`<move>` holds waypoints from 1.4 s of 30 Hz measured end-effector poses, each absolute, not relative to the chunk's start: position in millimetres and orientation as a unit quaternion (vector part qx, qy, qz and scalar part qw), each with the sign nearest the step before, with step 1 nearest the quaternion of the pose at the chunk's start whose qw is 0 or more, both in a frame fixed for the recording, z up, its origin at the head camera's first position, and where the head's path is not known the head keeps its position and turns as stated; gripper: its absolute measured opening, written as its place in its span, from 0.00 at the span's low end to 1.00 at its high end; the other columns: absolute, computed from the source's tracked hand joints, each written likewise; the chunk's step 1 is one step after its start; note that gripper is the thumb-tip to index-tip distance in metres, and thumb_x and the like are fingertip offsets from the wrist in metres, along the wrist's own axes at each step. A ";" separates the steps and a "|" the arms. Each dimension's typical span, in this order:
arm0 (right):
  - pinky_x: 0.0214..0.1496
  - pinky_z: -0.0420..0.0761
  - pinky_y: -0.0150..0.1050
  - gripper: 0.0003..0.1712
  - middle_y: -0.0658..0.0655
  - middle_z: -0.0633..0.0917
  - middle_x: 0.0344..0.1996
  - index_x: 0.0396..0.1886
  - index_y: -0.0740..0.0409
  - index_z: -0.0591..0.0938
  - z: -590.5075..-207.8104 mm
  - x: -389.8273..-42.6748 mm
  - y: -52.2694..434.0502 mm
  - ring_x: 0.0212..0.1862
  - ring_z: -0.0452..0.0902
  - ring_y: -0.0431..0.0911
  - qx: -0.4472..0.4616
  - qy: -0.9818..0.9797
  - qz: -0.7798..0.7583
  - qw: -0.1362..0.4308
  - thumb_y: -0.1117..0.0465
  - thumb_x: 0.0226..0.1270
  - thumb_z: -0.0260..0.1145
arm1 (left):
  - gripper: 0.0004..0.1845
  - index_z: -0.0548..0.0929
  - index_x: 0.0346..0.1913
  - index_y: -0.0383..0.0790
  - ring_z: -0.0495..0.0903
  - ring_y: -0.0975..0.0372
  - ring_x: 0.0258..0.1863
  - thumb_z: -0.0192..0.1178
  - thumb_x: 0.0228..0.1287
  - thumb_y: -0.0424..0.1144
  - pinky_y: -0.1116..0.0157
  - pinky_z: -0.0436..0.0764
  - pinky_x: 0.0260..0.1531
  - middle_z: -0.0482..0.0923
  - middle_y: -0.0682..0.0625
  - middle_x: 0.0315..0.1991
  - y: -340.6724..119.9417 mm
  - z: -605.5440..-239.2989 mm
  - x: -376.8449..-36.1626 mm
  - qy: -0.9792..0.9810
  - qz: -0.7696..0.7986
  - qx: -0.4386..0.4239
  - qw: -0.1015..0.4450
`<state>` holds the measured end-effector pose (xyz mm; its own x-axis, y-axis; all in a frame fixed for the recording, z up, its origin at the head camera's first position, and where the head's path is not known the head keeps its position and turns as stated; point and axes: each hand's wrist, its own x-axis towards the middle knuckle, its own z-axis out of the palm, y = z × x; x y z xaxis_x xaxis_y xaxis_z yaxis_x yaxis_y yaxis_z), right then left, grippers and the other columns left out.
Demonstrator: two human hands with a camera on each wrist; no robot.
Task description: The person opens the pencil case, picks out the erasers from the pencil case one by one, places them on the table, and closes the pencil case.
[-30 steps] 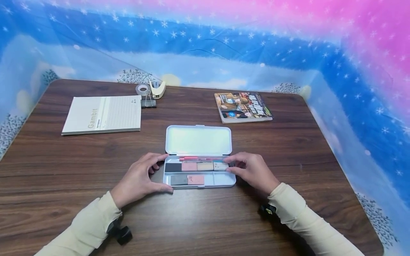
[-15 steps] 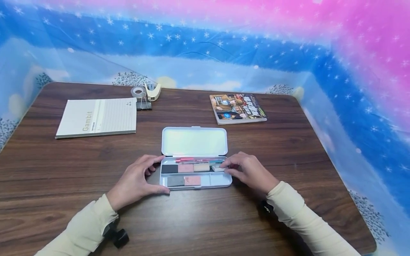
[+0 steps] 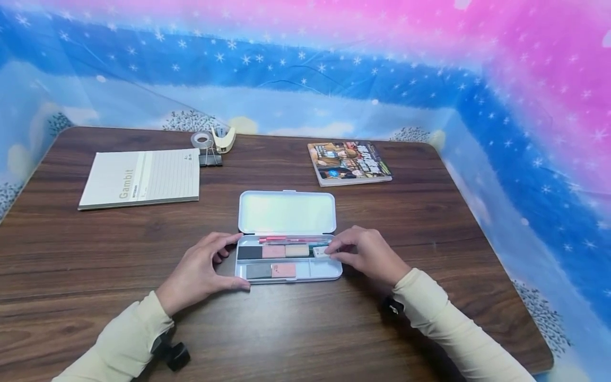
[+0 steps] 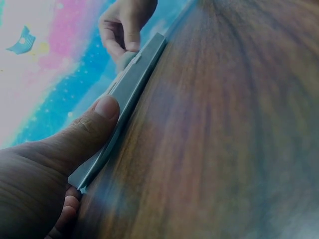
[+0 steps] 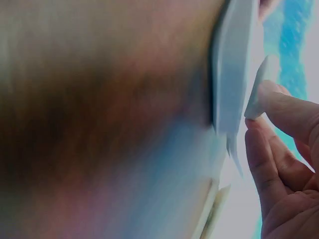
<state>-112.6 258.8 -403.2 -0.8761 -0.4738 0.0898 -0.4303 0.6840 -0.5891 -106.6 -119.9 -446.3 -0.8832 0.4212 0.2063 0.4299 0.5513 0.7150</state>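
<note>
A white pencil case [image 3: 325, 271] lies on the table with its lid [image 3: 287, 212] raised. My left hand [image 3: 195, 273] grips its left end, thumb along the front edge and index finger at the back corner. At the right end, my right hand [image 3: 369, 254] pinches a white eraser [image 5: 258, 92] just above the case, tilted. In the case's middle row sit a black eraser [image 3: 250, 252], a pink eraser [image 3: 273, 251] and a beige eraser [image 3: 297, 250]. The front compartment holds a grey eraser [image 3: 258, 271] and another pink eraser [image 3: 284, 270]. Behind them lies a red pen [image 3: 273, 240].
A notebook [image 3: 143, 178] lies at the back left of the brown table [image 3: 267, 339]. Beside it are a tape roll [image 3: 202, 139], a binder clip [image 3: 210, 159] and a cream stapler-like tool [image 3: 224, 140]. A comic-style book [image 3: 350, 163] lies at the back right.
My right hand has lifted the white eraser out of its place in the middle row, shifting it slightly left and tilting it. The left hand keeps its grip on the case.
</note>
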 end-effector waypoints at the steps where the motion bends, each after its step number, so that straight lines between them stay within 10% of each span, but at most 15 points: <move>1: 0.51 0.85 0.39 0.11 0.42 0.91 0.44 0.44 0.45 0.94 -403.3 -114.5 261.0 0.49 0.83 0.38 -0.240 0.916 -0.321 0.033 0.65 0.66 0.78 | 0.51 0.81 0.67 0.32 0.76 0.61 0.40 0.89 0.39 0.52 0.64 0.80 0.41 0.79 0.48 0.50 -120.0 -446.5 -106.6 -0.880 -0.408 -0.242 0.006; 9: 0.49 0.86 0.43 0.08 0.53 0.92 0.43 0.40 0.53 0.93 -403.3 -174.0 321.5 0.45 0.87 0.47 -0.133 0.942 -0.301 -0.058 0.68 0.63 0.79 | 0.51 0.81 0.67 0.32 0.76 0.61 0.41 0.89 0.38 0.52 0.64 0.80 0.41 0.80 0.48 0.49 -121.2 -447.3 -107.1 -0.876 -0.416 -0.245 0.007; 20: 0.48 0.83 0.50 0.04 0.57 0.92 0.43 0.42 0.54 0.94 -412.0 -221.1 350.9 0.44 0.86 0.51 -0.071 0.967 -0.247 0.000 0.63 0.69 0.77 | 0.51 0.81 0.67 0.33 0.76 0.61 0.42 0.89 0.39 0.53 0.63 0.80 0.42 0.79 0.49 0.49 -121.1 -445.5 -107.0 -0.877 -0.415 -0.242 0.003; 34: 0.47 0.85 0.45 0.08 0.53 0.92 0.44 0.44 0.53 0.94 -388.9 -183.0 295.1 0.44 0.88 0.46 -0.125 0.941 -0.297 -0.104 0.62 0.65 0.79 | 0.51 0.80 0.69 0.35 0.75 0.60 0.43 0.88 0.40 0.54 0.61 0.80 0.43 0.79 0.48 0.50 -122.6 -444.1 -108.3 -0.879 -0.412 -0.240 -0.003; 42: 0.46 0.87 0.37 0.06 0.49 0.92 0.41 0.41 0.54 0.94 -386.5 -129.3 219.7 0.45 0.87 0.41 -0.303 0.896 -0.323 -0.032 0.65 0.65 0.79 | 0.52 0.80 0.69 0.35 0.76 0.60 0.43 0.88 0.40 0.54 0.61 0.80 0.44 0.79 0.48 0.52 -122.6 -445.7 -107.9 -0.880 -0.411 -0.236 -0.010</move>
